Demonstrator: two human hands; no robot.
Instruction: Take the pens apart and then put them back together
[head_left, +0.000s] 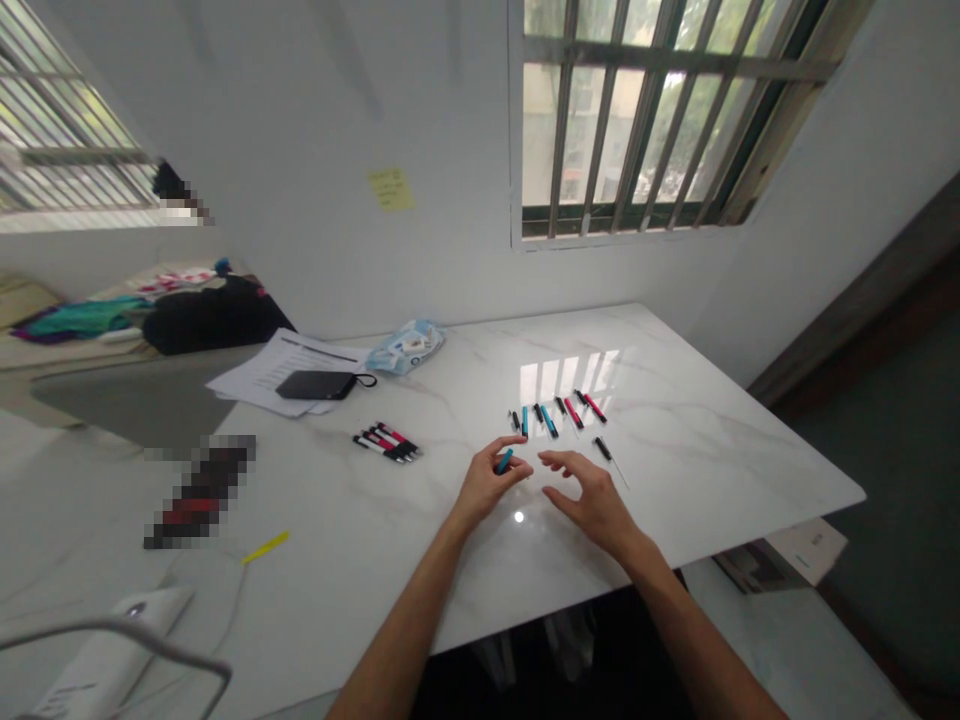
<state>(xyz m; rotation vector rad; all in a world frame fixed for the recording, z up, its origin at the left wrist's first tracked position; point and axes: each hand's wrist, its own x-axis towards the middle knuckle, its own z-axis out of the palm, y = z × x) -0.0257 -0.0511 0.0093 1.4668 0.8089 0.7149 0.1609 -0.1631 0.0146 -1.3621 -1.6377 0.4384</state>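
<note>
One long white box (pixel 124 655) sits closest to you, low on the left, with a smooth grey curved bar (pixel 97 625) crossing in front of it. Up from there lies a short, flat, bright yellow strip (pixel 265 547). Now your hands, facing each other across a narrow gap! Your left hand (pixel 487 478) has thumb and fingers pinched on a short, bright blue pen barrel (pixel 505 461), held tilted. Your right hand (pixel 592 490) is spread, fingers curved, thumb well away from them, and nothing shows in its grasp. Whether either one rests on the white, grey-veined, marble-look table (pixel 465 385), you cannot tell from this angle.

Just beyond your right hand lies a small black pen part (pixel 603 449) with a thin pale rod (pixel 620 470) slanting back toward you. Off left, well apart from your hands, a cluster of slim white, red and black pens (pixel 388 441) lies side by side. Straight past your fingers comes the row: two blue barrels (pixel 550 421) on the left, two red barrels (pixel 574 413) on the right, small black pieces (pixel 538 412) beside them.

Farther back, a flat black pouch (pixel 319 385) rests on loose white printed sheets (pixel 255 365), a crumpled pale blue plastic packet (pixel 406 346) just beside. Up on the wall, a yellow sticky note (pixel 391 189) sits left of the barred window (pixel 652 120).
</note>
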